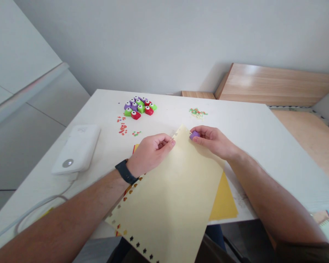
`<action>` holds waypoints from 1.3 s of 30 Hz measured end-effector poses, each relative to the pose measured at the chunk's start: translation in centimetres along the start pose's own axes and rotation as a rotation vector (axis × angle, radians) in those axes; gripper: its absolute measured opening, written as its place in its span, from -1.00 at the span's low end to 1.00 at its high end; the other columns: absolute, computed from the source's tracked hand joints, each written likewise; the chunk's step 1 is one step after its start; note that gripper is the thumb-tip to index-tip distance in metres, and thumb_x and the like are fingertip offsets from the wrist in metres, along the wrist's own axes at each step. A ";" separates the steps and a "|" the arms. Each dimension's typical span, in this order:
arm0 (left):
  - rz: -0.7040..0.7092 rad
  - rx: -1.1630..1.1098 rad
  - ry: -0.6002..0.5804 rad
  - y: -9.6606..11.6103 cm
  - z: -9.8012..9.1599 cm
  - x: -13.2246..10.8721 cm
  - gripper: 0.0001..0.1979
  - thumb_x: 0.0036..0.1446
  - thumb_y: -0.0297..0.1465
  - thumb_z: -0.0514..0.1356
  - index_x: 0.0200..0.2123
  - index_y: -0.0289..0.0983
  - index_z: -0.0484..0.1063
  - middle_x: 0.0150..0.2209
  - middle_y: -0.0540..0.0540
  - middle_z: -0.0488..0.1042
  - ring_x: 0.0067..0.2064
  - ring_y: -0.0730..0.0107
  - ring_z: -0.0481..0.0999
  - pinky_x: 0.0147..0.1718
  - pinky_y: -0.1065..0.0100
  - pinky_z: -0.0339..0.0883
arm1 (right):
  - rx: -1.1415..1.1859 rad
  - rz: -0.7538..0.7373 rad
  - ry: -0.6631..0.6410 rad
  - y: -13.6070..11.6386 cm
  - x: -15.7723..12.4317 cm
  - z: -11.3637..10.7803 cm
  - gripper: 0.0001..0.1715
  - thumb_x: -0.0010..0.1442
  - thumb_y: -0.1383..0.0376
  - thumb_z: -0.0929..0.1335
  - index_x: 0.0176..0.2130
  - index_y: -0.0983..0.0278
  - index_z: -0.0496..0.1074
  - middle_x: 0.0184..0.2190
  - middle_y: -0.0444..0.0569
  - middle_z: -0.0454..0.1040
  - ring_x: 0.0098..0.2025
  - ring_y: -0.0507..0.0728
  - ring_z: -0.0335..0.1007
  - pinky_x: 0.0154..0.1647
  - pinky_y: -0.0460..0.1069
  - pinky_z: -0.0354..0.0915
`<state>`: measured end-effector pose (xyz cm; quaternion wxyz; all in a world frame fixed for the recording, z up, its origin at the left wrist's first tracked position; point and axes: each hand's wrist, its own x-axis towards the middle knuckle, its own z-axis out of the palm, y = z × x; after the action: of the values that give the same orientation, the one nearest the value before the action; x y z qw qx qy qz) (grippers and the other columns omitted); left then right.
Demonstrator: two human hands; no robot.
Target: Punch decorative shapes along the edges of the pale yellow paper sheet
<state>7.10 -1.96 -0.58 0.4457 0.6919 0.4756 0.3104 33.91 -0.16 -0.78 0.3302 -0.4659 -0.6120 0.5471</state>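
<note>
A pale yellow sheet of paper (170, 190) lies slanted before me, with small shapes punched along its left and lower edges. My left hand (153, 151), a dark watch on its wrist, pinches the sheet's upper left edge between thumb and finger. In my right hand (212, 140) is a purple craft punch (194, 135), gripped between thumb and fingers at the sheet's upper right edge near the top corner. How far the paper sits inside the punch is hidden. Darker yellow paper (224, 201) shows under the sheet.
Several purple, green and red punches (138, 106) cluster at the back left. Red paper bits (123, 128) and mixed cut-outs (197, 113) lie in small heaps. A white power bank (78, 148) with a cable (44, 202) rests at the left. The white table (252, 146) ends at a wooden bed frame.
</note>
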 end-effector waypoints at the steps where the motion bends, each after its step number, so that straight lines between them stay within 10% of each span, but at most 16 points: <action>1: 0.000 0.000 -0.001 0.0 0.0 0.0 -0.63 0.34 -0.07 0.24 -0.27 -0.27 0.56 -0.40 -0.01 0.55 -0.41 0.41 0.44 -0.44 0.42 0.25 | -0.008 -0.003 0.006 0.0 0.0 0.0 -0.54 0.23 0.02 0.53 -0.02 0.25 0.55 -0.17 -0.04 0.57 -0.23 0.10 0.44 -0.22 0.00 0.33; 39: -0.016 0.036 0.022 0.1 -0.1 0.1 -0.64 0.35 -0.09 0.23 -0.29 -0.26 0.57 -0.39 -0.01 0.59 -0.41 0.40 0.44 -0.45 0.40 0.23 | -0.017 0.016 0.062 0.0 0.2 0.2 -0.42 0.19 -0.04 0.53 0.05 0.24 0.52 -0.20 -0.05 0.53 -0.27 0.09 0.38 -0.29 0.00 0.27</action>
<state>7.06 -1.85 -0.47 0.4305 0.6924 0.4915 0.3061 33.67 -0.06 -0.88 0.3406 -0.4905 -0.6024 0.5297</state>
